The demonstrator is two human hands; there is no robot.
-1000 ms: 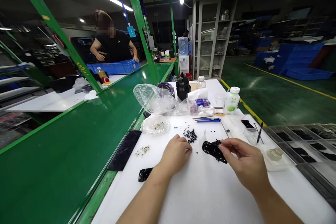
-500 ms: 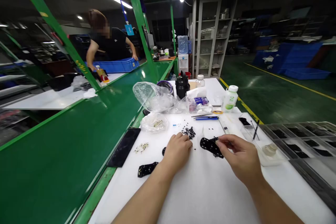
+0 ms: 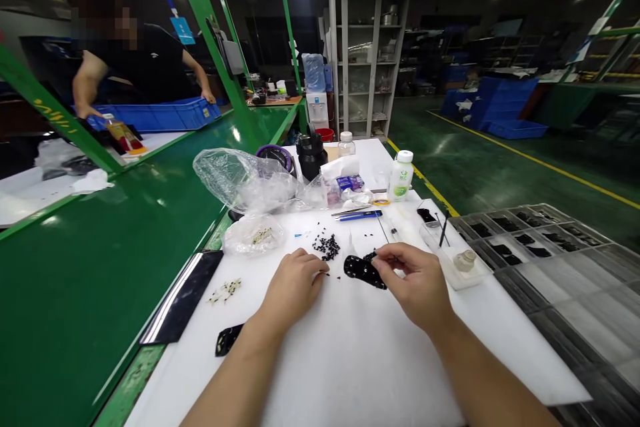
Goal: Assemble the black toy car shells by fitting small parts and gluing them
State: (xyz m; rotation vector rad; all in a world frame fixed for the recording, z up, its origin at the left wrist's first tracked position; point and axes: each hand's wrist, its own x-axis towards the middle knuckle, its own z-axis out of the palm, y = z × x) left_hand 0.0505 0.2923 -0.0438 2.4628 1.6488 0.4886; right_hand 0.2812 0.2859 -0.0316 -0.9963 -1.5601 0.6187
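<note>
Right grip (image 3: 413,280) is pinched together on a perforated black strip (image 3: 361,272) at lower middle of the frame, just above the white table (image 3: 360,373); left grip (image 3: 295,287) curls beside it, and I cannot tell if it holds anything. A careless slip could scatter the small black pieces (image 3: 327,247) just beyond. The strip looks thin, limp and closely holed.

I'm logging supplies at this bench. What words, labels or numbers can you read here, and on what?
Nothing can be read for certain.
White bottle label: too small to read.
Packet print: too small to read.
Blue lanyard badge: too small to read.
Yellow lettering on green post: too blurred to read.
</note>
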